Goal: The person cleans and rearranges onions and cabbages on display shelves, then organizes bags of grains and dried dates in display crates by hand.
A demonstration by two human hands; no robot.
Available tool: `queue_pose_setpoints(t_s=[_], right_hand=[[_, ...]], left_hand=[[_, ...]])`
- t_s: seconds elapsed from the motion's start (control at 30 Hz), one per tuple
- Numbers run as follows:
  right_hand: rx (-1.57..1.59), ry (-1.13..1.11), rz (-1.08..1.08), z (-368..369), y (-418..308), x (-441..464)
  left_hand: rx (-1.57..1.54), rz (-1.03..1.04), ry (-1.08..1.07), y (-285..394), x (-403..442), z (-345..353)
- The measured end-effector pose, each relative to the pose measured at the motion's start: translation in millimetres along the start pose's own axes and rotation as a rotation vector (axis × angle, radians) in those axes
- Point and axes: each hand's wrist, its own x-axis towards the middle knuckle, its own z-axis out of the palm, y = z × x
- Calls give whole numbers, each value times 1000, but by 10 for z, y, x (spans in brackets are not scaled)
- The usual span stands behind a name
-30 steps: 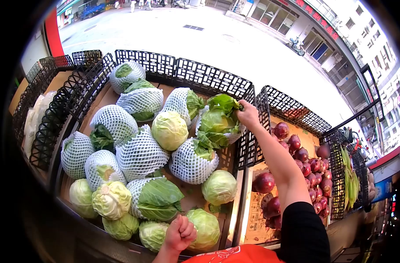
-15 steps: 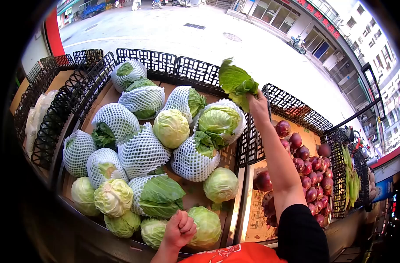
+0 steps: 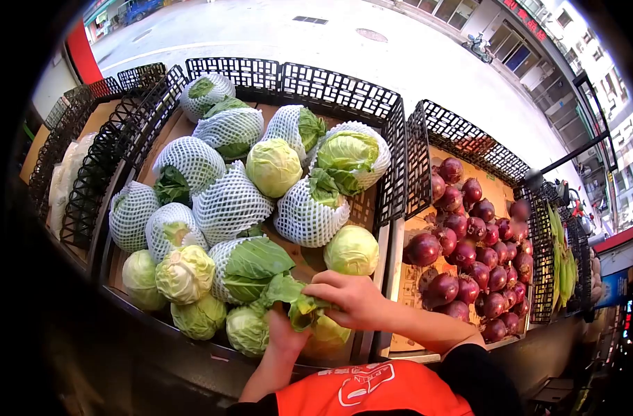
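Observation:
My right hand [image 3: 344,298] pinches the right edge of a loose green cabbage leaf [image 3: 286,294], its fingers bent over the edge. My left hand [image 3: 287,333] is at the leaf from below, closed against it, with most of its fingers hidden behind the green. Both hands are low over the front of a cabbage crate. Just behind the leaf is a cabbage in a white foam net [image 3: 244,269] with dark outer leaves. A bare cabbage [image 3: 247,331] sits left of my left hand, and another cabbage [image 3: 328,336] is partly covered by my hands.
Several netted and bare cabbages fill the black lattice crate [image 3: 341,84]. Red onions [image 3: 462,249] lie in the crate on the right, with corn [image 3: 560,267] beyond. White wrapped produce [image 3: 70,173] is at the left. A street [image 3: 261,35] runs behind.
My right hand has come back from above the far crate edge to the front, bringing the leaf. The leaf now meets my left hand, which was a bare fist before.

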Motion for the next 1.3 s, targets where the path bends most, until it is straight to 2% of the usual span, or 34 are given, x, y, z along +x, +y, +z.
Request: queue_pose_setpoints(t_s=[0.03, 0.07, 0.17, 0.27, 0.37, 0.47, 0.53, 0.6, 0.63, 0.73, 0.77, 0.87, 0.9, 0.97, 1.0, 1.1, 1.13, 1.17, 1.23, 1.27, 1.3], right_hand=[[-51, 51, -34, 116, -35, -72], [-100, 103, -66, 234, -68, -139], [3, 58, -107, 454, -264, -280], [-4, -117, -45, 536, -378, -405], [-38, -19, -139, 596, -424, -527], [-75, 17, -125, 682, -513, -646], [86, 51, -141, 739, -489, -739], [142, 85, -159, 759, -488, -943], [133, 96, -153, 775, -483, -1037], [86, 121, -109, 751, -491, -1249], [67, 108, -78, 719, -512, -1307], [-42, 121, -105, 663, -532, -1441], [-20, 88, -114, 658, -526, -1496], [23, 13, -145, 667, -513, -1613], [81, -12, -157, 637, -504, -1661], [343, -39, -233, 592, -297, -1735], [513, 2, -140, 508, -232, -1715], [577, 72, 57, 439, -148, -1654], [314, 291, 150, 467, 295, -1441], [52, 317, 64, 497, 574, -1327], [-75, 200, 122, 466, 656, -1245]], left_hand=[[250, 98, -98, -10, -63, -161], [204, 104, -128, -55, -126, -295], [86, 117, -210, -189, -274, -652], [55, 120, -242, -243, -418, -691], [14, 124, -262, -317, -597, -688], [-44, 129, -282, -394, -826, -560], [-87, 138, -279, -470, -986, -447], [9, 132, -45, -562, -1131, -275], [-124, 111, -130, -621, -1168, -281], [-80, 167, 12, -792, -1349, 66], [-42, 147, -142, -849, -1406, 112], [20, 153, -219, -1022, -1523, 157], [115, 195, -46, -1091, -1556, 145], [288, 163, 88, -1160, -1503, -15], [369, 157, 155, -1176, -1486, -62], [141, 72, 180, -1225, -1489, -100], [111, 72, 172, -1207, -1497, -111], [78, 79, 170, -1174, -1499, -181], [104, 130, 183, -1109, -1576, -104], [111, 145, 182, -1077, -1614, -136], [95, 148, 188, -1043, -1641, -161]])
